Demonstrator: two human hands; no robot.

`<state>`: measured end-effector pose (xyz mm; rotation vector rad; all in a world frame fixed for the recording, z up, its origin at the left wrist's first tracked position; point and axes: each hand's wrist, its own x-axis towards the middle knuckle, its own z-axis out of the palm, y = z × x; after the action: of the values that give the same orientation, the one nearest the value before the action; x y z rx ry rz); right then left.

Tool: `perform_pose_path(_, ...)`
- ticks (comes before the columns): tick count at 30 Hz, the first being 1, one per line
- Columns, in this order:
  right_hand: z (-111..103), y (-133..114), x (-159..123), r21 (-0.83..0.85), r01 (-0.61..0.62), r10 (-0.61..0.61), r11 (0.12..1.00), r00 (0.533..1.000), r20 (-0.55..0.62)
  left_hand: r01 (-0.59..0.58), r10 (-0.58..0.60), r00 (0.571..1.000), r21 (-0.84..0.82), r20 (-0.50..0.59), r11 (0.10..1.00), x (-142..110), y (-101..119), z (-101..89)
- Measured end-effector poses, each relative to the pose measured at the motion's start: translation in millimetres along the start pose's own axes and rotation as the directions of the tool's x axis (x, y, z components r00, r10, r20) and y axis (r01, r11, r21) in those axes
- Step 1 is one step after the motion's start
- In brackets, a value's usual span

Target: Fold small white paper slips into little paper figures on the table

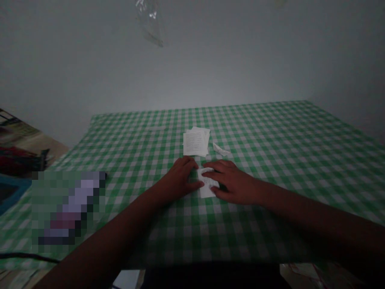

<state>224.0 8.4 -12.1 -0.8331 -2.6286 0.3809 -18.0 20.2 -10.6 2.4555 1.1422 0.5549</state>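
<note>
A small white slip of printed paper (207,191) lies flat on the checked cloth before me. My right hand (233,180) rests over its right part, fingers spread and fingertips on the paper. At its left edge is my left hand (184,176), fingers extended, with the thumb tip touching the slip. Just beyond the hands sits a loose stack of printed paper sheets (195,143), its edges not lined up. To the right of that stack lies a folded or crumpled white paper piece (221,149).
A green and white checked tablecloth (270,132) covers the table, which meets a pale wall (225,60). At left a pixelated, blurred object (72,204) lies near a black cable (28,255). A clear plastic bag (150,22) hangs on the wall.
</note>
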Motion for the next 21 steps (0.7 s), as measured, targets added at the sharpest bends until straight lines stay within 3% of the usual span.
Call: perform_pose_path(21,-1.0,0.1,-0.5,-0.029,0.005,-0.005,1.000,1.000,0.015,-0.012,0.012,1.000,0.024,0.004,1.000,-0.8,1.4,-0.1)
